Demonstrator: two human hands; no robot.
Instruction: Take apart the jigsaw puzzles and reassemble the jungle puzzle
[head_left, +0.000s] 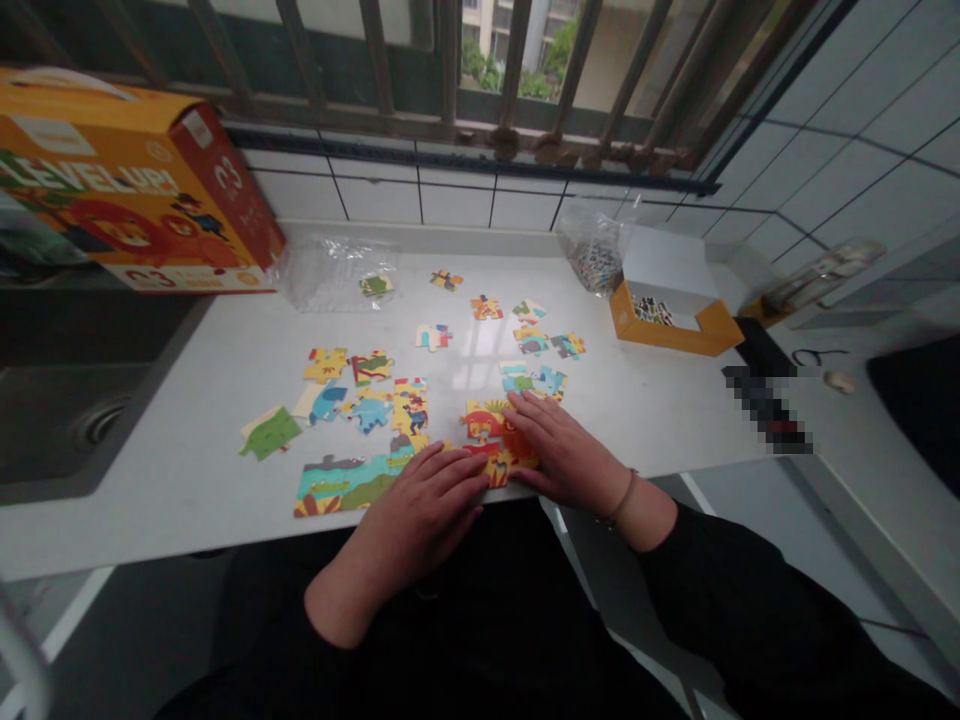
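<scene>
My left hand (431, 500) lies flat over the near edge of the joined jigsaw pieces, fingers stretched out and touching them. My right hand (574, 450) has its fingers and thumb around a red and orange lion puzzle piece (517, 440), partly hidden under the fingers. Beside it are a red lion-face piece (480, 420) and a piece with an orange animal (496, 468). A joined strip with a green crocodile (345, 485) runs left from my left hand. Above the strip is a joined column with a small figure in blue (411, 405).
Loose pieces lie around, including a green one (271, 433), a blue one (371, 410) and a grey-blue one (532, 342). A clear plastic bag (330, 275), an orange puzzle box (135, 190), an open yellow box (675, 335) and a bag of pieces (596, 260) stand farther back. A sink (97, 390) is at left.
</scene>
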